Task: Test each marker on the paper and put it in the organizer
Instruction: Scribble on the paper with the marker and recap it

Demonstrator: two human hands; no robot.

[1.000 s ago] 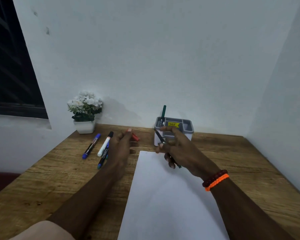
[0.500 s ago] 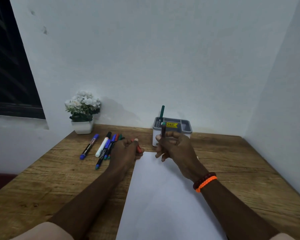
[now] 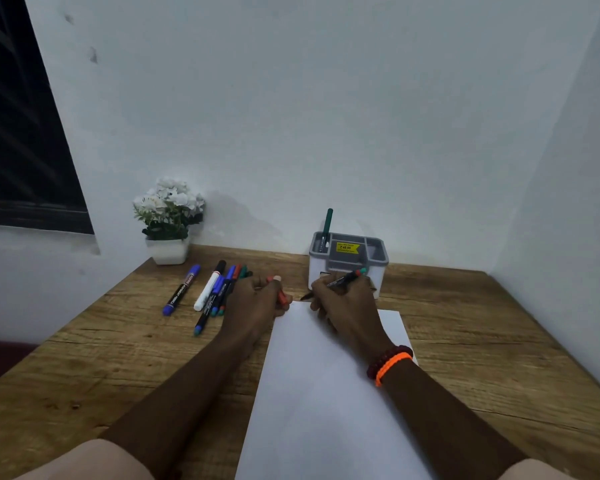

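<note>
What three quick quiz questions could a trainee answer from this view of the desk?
1. True or false: the grey and white plastic organizer already holds a green marker.
2. Which of the two hands grips the dark marker with the green end? A) left hand B) right hand C) neither
3. Fill in: the white flowers in a white pot stand at the wooden desk's far ____ corner.

Key: 1 true. 2 B; its tip points towards the far edge of the white sheet of paper. 3 left.
</note>
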